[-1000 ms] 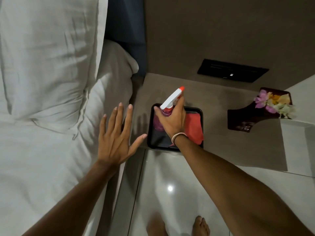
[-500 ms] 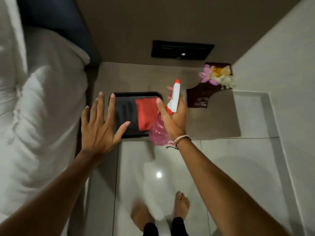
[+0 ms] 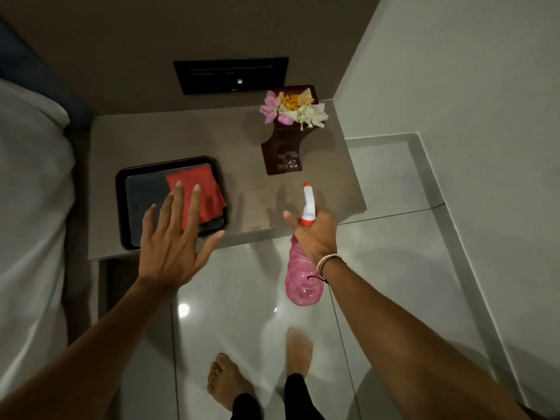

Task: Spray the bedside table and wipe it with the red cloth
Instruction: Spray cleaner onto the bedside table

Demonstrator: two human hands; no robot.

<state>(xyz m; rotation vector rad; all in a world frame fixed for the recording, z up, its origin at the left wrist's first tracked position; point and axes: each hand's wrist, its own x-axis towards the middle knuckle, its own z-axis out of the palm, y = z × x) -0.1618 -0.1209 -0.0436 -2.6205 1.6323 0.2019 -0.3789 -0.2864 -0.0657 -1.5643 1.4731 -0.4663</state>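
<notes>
Pink spray bottle [image 3: 301, 280] gripped in right hand [image 3: 318, 234]; left hand [image 3: 172, 244] spread, empty, above red cloth [image 3: 200, 192]. Overspray could wet the flowers [image 3: 292, 110].

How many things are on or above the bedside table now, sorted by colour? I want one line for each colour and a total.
Red: 1, the red cloth
Black: 1, the tray under the cloth
Pink: 1, the spray bottle in the right hand
Dark brown: 1, the vase with flowers
Total: 4

The left hand is open and holds nothing.
</notes>
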